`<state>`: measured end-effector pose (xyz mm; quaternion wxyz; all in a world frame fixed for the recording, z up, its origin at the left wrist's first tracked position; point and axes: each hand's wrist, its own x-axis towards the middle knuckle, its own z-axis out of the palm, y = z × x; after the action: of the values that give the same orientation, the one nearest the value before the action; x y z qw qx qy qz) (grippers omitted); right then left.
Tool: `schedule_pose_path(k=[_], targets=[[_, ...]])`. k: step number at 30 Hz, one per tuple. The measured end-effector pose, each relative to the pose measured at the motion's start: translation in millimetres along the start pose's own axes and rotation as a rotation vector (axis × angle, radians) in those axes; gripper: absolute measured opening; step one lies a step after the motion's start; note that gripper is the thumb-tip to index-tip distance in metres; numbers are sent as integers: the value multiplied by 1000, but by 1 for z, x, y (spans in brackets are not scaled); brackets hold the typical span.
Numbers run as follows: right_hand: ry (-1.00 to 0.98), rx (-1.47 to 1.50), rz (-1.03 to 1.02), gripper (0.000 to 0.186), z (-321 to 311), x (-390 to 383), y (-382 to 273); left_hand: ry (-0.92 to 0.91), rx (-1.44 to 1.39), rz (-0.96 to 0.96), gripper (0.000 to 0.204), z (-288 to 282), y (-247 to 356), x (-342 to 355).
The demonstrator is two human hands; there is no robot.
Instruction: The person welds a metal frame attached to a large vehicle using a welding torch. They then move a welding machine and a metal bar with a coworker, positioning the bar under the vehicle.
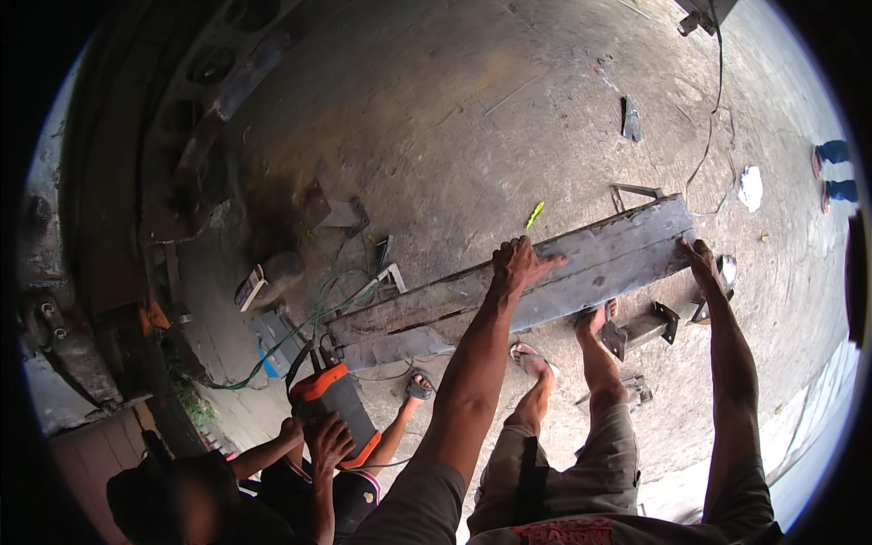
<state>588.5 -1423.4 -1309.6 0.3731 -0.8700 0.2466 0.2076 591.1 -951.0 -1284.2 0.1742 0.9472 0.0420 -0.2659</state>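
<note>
A long grey metal beam (599,259) with a seam along its length lies slantwise before me, its right end farther off than its left. My left hand (522,263) is closed over its far edge near the middle, thumb stretched along the top face. At the right end, my right hand (704,265) grips the corner, fingers partly hidden. Near the beam's left end, a co-worker's hands (325,440) hold an orange and dark grey box-shaped machine (338,409) with cables coming from its top, perhaps a welding machine.
Short steel pieces with end plates (643,329) lie beside my foot; another bracket (341,215) is at left. Green cable (318,313) tangles near the beam's left end. A yellow-green strip (535,215) lies beyond it. Another person's legs (834,173) show far right.
</note>
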Motion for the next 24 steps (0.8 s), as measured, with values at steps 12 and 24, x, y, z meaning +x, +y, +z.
schedule_pose_path(k=[12, 24], targets=[[30, -49, 63, 64, 0, -32, -16, 14, -52, 107, 97, 9, -22, 0], [-38, 93, -34, 61, 54, -48, -33, -19, -8, 74, 92, -16, -86, -39]])
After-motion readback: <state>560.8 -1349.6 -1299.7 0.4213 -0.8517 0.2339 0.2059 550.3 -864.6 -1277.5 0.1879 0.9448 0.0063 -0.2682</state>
